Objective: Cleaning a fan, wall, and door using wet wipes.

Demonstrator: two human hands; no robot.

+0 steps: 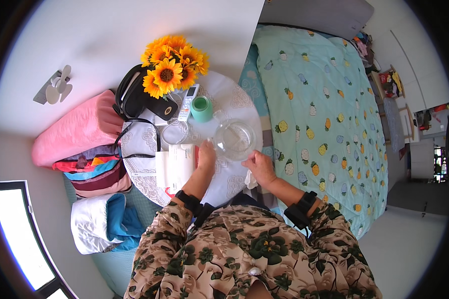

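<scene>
A clear glass pot is at the right part of a round table with a patterned white cover. My left hand is at the pot's left side, its fingertips around what looks like its handle. At the pot's lower right edge, my right hand has its fingers bent together; a crumpled white tissue hangs just below them, and whether the fingers hold it or touch the glass is unclear. A pack of white tissues lies left of my left hand. Above the pot stands a green jar.
Artificial sunflowers, a black bag with a looped strap, a white remote control and a dark phone-like object crowd the table's upper left. A bed with a pineapple-print quilt adjoins the right side; a pink bolster lies left.
</scene>
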